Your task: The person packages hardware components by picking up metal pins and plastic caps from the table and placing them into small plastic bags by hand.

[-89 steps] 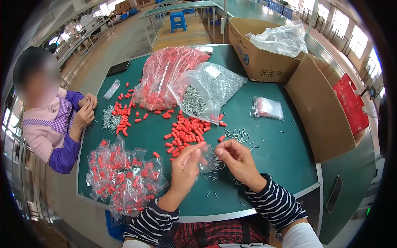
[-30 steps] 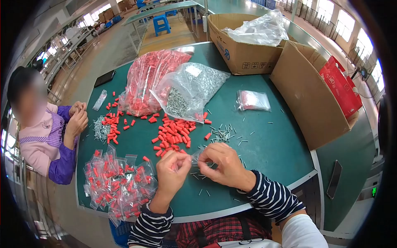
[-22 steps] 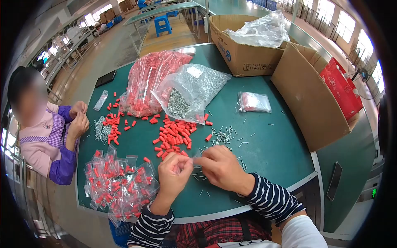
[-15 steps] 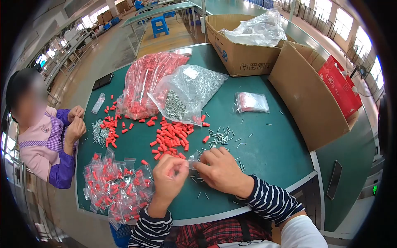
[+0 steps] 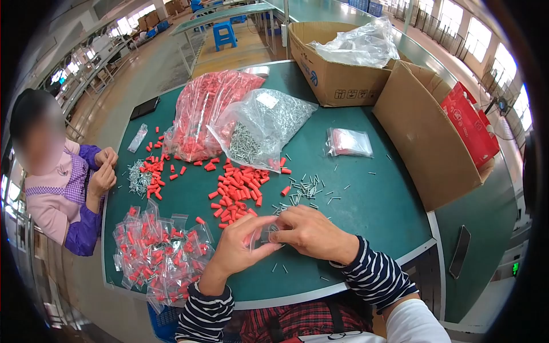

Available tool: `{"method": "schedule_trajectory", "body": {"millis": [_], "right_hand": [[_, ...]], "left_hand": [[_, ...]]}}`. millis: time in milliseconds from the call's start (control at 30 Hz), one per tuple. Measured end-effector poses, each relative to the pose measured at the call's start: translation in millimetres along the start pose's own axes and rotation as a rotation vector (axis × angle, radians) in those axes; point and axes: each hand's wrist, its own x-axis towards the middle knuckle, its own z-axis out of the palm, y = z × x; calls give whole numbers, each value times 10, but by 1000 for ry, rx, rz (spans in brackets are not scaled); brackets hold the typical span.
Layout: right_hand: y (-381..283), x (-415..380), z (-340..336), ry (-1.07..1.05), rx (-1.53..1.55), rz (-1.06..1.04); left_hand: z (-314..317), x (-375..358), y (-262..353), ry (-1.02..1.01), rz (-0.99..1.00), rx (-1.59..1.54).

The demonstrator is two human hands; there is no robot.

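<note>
Between my two hands is a small clear plastic bag [image 5: 262, 234], near the table's front edge. My left hand [image 5: 243, 246] grips its left side, thumb below and fingers above. The fingers of my right hand [image 5: 306, 231] are closed on the bag's right side. Just beyond my hands lies a pile of red caps [image 5: 237, 188]. Loose screws [image 5: 306, 188] are scattered beyond my right hand. Left of my left hand is a heap of filled clear bags [image 5: 163, 251] with red caps inside.
Large bags of red caps [image 5: 209, 108] and screws [image 5: 269, 126] lie farther back. Cardboard boxes [image 5: 337, 77] [image 5: 423, 131] stand behind and right. A stack of empty bags [image 5: 349, 142] lies near them. A co-worker [image 5: 63, 177] sits left, hands by another pile. A phone [image 5: 460, 251] is at right.
My left hand has turned and opened out around the bag, thumb and fingers farther apart. The bag sits wider between my hands, and my right hand has shifted slightly right.
</note>
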Motion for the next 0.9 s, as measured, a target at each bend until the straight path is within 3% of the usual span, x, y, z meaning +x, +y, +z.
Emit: {"method": "schedule_trajectory", "body": {"millis": [233, 533, 667, 800, 900], "right_hand": [[-17, 87, -27, 98, 100, 25], [-15, 85, 2, 18, 90, -21], [-14, 140, -109, 266, 151, 245], [145, 73, -33, 229, -34, 338], [219, 81, 83, 119, -172, 260]], "left_hand": [[-24, -5, -32, 73, -63, -101], [-64, -5, -23, 17, -14, -102], [-125, 5, -59, 209, -3, -195], [-135, 25, -112, 367, -53, -418], [-143, 26, -135, 407, -56, -337]]}}
